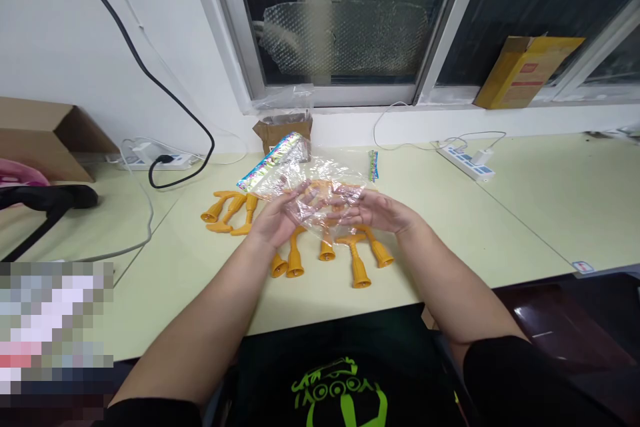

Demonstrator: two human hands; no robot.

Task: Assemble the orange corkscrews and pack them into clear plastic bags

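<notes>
A clear plastic bag [324,170] with a bright patterned strip along its upper left edge is held between my two hands above the table. On its left side, my left hand [283,217] grips the film with its fingers turned inward. My right hand [383,210] has the right side, its fingers partly seen through the crinkled plastic. Several yellow-orange plastic pieces, each with a T-shaped handle and a flared bell end, lie under and around the bag. One such piece [359,267] lies in front of my right hand, and another [295,260] is beside my left wrist. The bag blurs those beneath it.
A small open carton [285,130] stands by the wall behind the bag. A small patterned packet [373,165] lies right of it. Power strips [465,161] with cables sit along the back. At left are a cardboard box [45,133] and a black curved object [50,203].
</notes>
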